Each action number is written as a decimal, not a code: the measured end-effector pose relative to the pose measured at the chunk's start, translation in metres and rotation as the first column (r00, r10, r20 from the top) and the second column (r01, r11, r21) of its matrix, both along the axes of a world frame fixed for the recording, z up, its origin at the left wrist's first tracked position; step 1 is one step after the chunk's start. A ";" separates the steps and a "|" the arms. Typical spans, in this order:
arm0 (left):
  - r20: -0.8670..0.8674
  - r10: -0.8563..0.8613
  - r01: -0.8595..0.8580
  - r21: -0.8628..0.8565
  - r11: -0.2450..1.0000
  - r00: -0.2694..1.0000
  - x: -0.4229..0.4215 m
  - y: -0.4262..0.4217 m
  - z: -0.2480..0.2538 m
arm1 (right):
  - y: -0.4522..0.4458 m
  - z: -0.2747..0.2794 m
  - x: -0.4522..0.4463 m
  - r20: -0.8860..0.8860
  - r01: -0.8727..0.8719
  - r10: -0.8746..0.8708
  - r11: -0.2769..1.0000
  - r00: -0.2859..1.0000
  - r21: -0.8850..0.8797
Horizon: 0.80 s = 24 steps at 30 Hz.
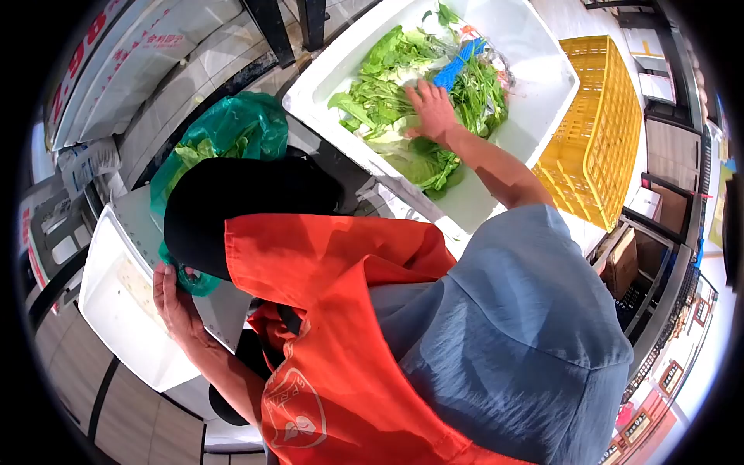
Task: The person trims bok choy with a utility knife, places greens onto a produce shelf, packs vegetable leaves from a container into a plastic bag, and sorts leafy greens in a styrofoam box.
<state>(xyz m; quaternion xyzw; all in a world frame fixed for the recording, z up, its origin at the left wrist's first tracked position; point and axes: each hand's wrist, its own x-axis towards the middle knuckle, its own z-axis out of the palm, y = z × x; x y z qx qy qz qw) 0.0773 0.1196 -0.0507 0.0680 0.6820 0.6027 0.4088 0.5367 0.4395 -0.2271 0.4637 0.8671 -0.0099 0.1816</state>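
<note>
My right hand [432, 113] lies with fingers spread on leafy greens [387, 85] in a large white tub [535, 101]. Beside its fingertips, a blue tie [459, 63] crosses a bunch of thin-stemmed greens [482, 97]. Lower left, my left hand [180, 304] has its fingers closed at the edge of a green plastic bag [252, 116]. Light green leaves [198, 151] show in the bag's mouth. My black-clad knee [232, 201] hides part of the bag.
A yellow plastic crate [593, 132] stands right of the tub. Another white container [128, 287] sits below the bag at left. Black metal legs [269, 31] rise at the top. Shelving with a cardboard box [622, 262] is at right.
</note>
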 end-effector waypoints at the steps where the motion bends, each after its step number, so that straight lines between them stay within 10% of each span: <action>1: -0.001 -0.006 0.006 -0.004 1.000 1.000 0.001 0.001 -0.001 | 0.002 -0.004 -0.005 0.006 0.017 -0.017 0.999 1.000 -0.049; 9: 0.013 -0.041 0.040 0.014 0.999 0.999 -0.001 0.000 -0.011 | 0.002 -0.008 -0.023 0.223 0.056 0.069 0.860 0.972 -0.508; 24: 0.034 -0.070 0.069 0.039 0.997 0.997 -0.001 0.003 -0.021 | -0.007 -0.020 -0.025 0.008 -0.379 0.379 0.925 0.925 -0.019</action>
